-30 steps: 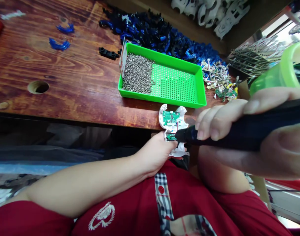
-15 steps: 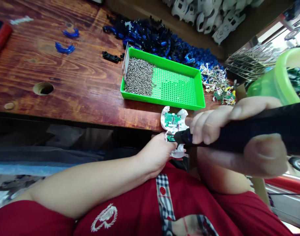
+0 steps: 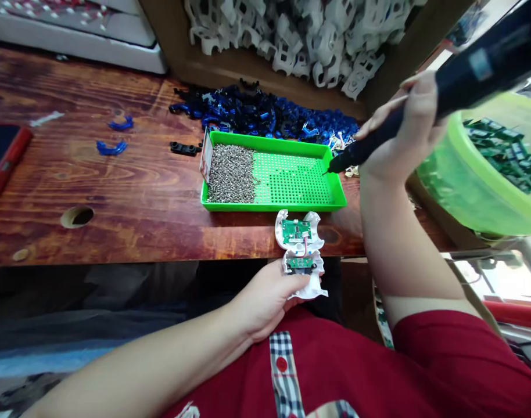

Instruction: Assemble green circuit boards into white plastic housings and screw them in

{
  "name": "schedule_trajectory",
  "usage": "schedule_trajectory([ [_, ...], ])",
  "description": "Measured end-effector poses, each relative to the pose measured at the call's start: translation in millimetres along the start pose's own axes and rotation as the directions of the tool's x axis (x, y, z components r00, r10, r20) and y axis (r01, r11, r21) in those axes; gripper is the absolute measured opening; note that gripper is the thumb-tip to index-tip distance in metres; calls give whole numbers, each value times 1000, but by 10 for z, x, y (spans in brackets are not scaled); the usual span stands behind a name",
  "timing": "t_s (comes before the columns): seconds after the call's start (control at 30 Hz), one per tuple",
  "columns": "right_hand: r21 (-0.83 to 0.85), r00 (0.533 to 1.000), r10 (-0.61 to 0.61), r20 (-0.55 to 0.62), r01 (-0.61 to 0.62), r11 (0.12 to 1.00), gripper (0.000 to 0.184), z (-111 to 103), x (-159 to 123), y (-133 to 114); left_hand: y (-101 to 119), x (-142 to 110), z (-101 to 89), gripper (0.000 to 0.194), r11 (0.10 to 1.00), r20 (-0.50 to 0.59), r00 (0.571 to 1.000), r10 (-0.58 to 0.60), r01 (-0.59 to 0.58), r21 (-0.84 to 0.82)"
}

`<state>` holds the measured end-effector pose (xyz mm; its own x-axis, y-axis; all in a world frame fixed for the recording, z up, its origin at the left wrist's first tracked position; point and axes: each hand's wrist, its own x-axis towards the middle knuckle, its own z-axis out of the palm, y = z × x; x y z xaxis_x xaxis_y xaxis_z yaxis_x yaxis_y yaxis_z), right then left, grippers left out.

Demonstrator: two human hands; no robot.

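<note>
My left hand (image 3: pixel 274 293) is closed round a white plastic housing (image 3: pixel 316 287) with a small green circuit board (image 3: pixel 301 263) in it. Red and white wires run from it to a second white housing half (image 3: pixel 279 233), which bears a larger green board (image 3: pixel 295 231) at the bench edge. In my right hand (image 3: pixel 407 130) is a black electric screwdriver (image 3: pixel 381 129), tilted, its thin bit over the right end of a green tray (image 3: pixel 272 207). A heap of small silver screws (image 3: pixel 232 174) fills the left part of that tray.
Blue and black plastic parts (image 3: pixel 265 113) lie heaped behind the tray, below a box of white shells (image 3: pixel 287 43). On the right stands a green tub (image 3: pixel 461 191) of circuit boards. Two blue pieces (image 3: pixel 111 148), a black part (image 3: pixel 185 148) and a red-edged device (image 3: pixel 8 162) lie left.
My right hand has lifted the screwdriver off the white housing and carried it up and away to the tray's right end. My left hand still holds the housing. The camera view has shifted.
</note>
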<state>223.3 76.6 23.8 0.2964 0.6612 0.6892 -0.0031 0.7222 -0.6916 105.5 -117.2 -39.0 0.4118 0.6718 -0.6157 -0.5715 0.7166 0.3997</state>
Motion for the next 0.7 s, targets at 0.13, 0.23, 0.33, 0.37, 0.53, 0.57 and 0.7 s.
schedule_trajectory([
  [0.13, 30, 999, 41, 25, -41, 999, 40, 123, 113, 347, 5, 10, -27, 25, 1000, 36, 999, -4, 4, 10],
  [0.23, 108, 997, 8, 76, -17, 994, 44, 198, 111, 456, 12, 15, -31, 26, 1000, 23, 999, -26, 26, 15],
  [0.33, 153, 995, -18, 102, 2, 988, 43, 238, 87, 514, 21, 10, -17, 26, 999, -7, 999, -44, 44, 31],
  [0.37, 159, 994, -19, 104, 2, 987, 42, 241, 81, 526, 23, 7, -10, 26, 998, -15, 999, -42, 43, 35],
  [0.53, 117, 993, 1, 117, -15, 993, 41, 247, 45, 527, 26, 6, 13, 22, 997, -49, 998, -50, 53, 53],
  [0.57, 104, 992, 19, 127, -32, 994, 40, 251, 36, 515, 25, 9, 13, 22, 997, -48, 998, -51, 54, 61],
  [0.7, 47, 981, 124, 151, -132, 990, 38, 215, 66, 417, 19, 17, 22, 19, 997, -44, 998, -41, 44, 58],
])
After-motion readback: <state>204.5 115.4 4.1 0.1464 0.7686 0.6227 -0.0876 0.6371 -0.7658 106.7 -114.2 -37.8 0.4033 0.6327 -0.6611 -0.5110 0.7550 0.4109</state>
